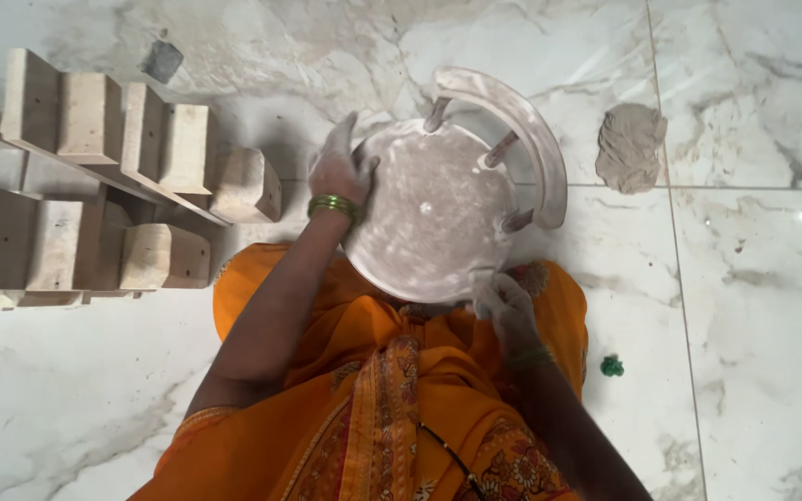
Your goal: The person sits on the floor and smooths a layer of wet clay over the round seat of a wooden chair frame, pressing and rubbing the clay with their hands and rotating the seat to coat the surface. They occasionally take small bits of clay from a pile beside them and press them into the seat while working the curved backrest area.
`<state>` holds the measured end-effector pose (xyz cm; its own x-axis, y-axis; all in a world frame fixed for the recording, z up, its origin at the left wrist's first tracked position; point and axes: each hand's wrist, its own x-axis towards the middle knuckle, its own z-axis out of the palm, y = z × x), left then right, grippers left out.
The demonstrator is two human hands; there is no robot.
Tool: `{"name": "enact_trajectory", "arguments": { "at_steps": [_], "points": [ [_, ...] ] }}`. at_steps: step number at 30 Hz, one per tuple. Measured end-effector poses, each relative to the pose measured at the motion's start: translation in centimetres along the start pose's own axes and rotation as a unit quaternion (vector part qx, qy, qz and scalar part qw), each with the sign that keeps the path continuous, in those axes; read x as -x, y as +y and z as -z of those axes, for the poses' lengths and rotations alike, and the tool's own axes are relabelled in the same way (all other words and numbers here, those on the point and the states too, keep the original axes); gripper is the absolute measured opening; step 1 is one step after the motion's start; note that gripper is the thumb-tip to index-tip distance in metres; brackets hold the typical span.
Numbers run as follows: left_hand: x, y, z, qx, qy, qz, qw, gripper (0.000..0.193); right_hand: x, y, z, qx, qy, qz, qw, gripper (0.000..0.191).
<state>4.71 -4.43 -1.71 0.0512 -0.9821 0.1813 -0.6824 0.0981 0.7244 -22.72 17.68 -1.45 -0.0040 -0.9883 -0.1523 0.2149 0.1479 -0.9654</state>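
Left hand extended forward, fingers spread flat; right hand drawn close to the body, fingers curled in a pinch

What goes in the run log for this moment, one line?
left hand: flat on round stool rim | right hand: pressing small pad on stool edge | stool: on lap | nearby: wooden blocks, gray lump
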Motion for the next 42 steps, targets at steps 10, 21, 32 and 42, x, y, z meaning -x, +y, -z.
{"name": "enact_trajectory", "arguments": {
  "at_steps": [10,21,32,42],
  "points": [
    [7.2,11.0,-1.2,-0.253,-0.25,-0.146,0.923,0.105,-5.9,-7.1,2.9,0.068,0.069,0.038,0.995,0.027],
    [4.8,7.4,0.7,-0.253,-0.336,-0.303,0.855,0.102,-4.8,-3.9,2.6,0.217,-0.013,0.065,0.974,0.022],
    [3.9,8.0,0.2,-0.297,-0.297,-0.101,0.902,0.1,-6.5,-7.2,1.1,0.472,-0.178,0.178,0.845,0.02],
    [3.8,7.6,-0.2,-0.303,-0.283,-0.113,0.903,0.1,-7.5,-9.0,2.0,0.516,-0.261,0.218,0.786,0.018]
  ]
}}
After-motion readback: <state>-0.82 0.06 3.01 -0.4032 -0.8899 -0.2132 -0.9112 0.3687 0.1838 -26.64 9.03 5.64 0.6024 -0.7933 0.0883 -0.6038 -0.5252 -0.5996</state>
